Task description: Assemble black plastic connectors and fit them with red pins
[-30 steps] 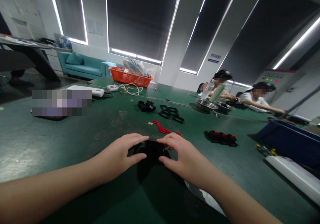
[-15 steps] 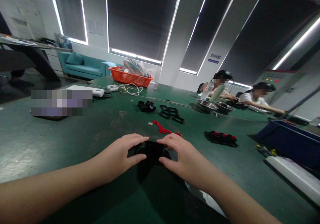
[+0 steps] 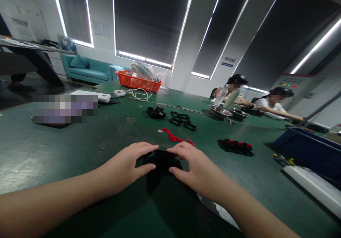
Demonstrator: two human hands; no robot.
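Observation:
A dark black plastic part (image 3: 163, 160) is on the green table close in front of me, its details lost in shadow. My left hand (image 3: 135, 160) has its left end between thumb and fingers. On the opposite end, my right hand (image 3: 190, 163) grips it the same way, thumb in front and fingertips behind. Just beyond lie thin red plastic pieces (image 3: 176, 138). Several black rectangular frames (image 3: 183, 119) are spread further out, with a small heap of black parts (image 3: 156, 112) to their left. Black parts with red inserts (image 3: 236, 147) rest to the right.
An orange basket (image 3: 128, 80) holding a fan stands at the back. A white power strip (image 3: 92, 96) and cable lie at left. Metal bowls (image 3: 220, 112), a blue bin (image 3: 309, 153) and a white long object (image 3: 314, 186) are at right. Two people sit across the table.

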